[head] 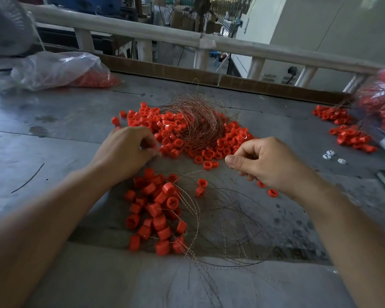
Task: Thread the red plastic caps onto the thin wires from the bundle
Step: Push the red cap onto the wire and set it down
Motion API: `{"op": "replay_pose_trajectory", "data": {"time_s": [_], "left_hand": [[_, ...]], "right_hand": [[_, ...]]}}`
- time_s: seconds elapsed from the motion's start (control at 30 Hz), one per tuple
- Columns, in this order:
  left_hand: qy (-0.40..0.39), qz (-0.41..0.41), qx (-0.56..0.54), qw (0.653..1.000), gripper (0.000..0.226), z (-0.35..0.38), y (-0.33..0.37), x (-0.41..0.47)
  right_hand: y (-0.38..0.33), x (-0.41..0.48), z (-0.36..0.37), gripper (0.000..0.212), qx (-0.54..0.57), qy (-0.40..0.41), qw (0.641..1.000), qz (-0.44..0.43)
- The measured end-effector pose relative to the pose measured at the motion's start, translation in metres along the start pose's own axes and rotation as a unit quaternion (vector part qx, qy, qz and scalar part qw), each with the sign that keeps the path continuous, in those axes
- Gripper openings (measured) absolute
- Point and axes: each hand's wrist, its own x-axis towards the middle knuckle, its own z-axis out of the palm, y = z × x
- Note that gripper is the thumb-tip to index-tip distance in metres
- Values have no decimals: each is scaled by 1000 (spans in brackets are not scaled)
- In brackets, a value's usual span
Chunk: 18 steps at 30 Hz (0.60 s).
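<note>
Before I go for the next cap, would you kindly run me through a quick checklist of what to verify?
1. Loose red caps within reach: ok, pile lies at the left hand's fingertips.
2. Wire bundle stocked: ok, lying on that pile.
3. Cap gripped in left hand: cannot tell, curled fingers hide the tips.
4. Wire pinched in right hand: cannot tell, too thin to see.
5. Threaded caps kept apart: ok, separate heap nearer the person.

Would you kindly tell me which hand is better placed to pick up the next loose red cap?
Probably left. The left hand has curled fingertips at the edge of the loose red caps; the right hand has thumb and forefinger pinched together, so it looks occupied.
</note>
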Motion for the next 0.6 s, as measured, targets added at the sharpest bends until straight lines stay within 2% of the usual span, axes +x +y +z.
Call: {"op": "replay_pose_trajectory", "data": {"time_s": [0.07, 0.13, 0.17, 0.27, 0.33, 0.43, 0.5, 0.6], "left_hand": [[14, -17, -25, 999, 15, -3, 3, -1], [24, -48, -107, 993, 13, -13, 8, -4], [18, -62, -177, 982, 13, -20, 11, -6], [-23, -77, -387, 919, 19, -38, 26, -16], [-35, -66, -411, 909, 23, -40, 33, -20], [-48, -52, -388, 919, 22, -34, 40, -24], [-60, -55, -381, 921, 22, -31, 41, -25], [-67, -57, -394, 915, 19, -28, 40, -25]], "right_hand": [[2, 1, 1, 23, -21, 9, 1000, 1], [2, 3, 2, 23, -54, 23, 998, -1], [3, 4, 3, 22, -72, 32, 997, -4], [5, 6, 5, 21, -115, 59, 991, -21], [7, 8, 7, 16, -134, 74, 988, -36], [7, 13, 10, 8, -160, 98, 980, -66], [6, 18, 13, 19, -184, 92, 973, -103], [4, 25, 19, 33, -237, 35, 958, -159]]}}
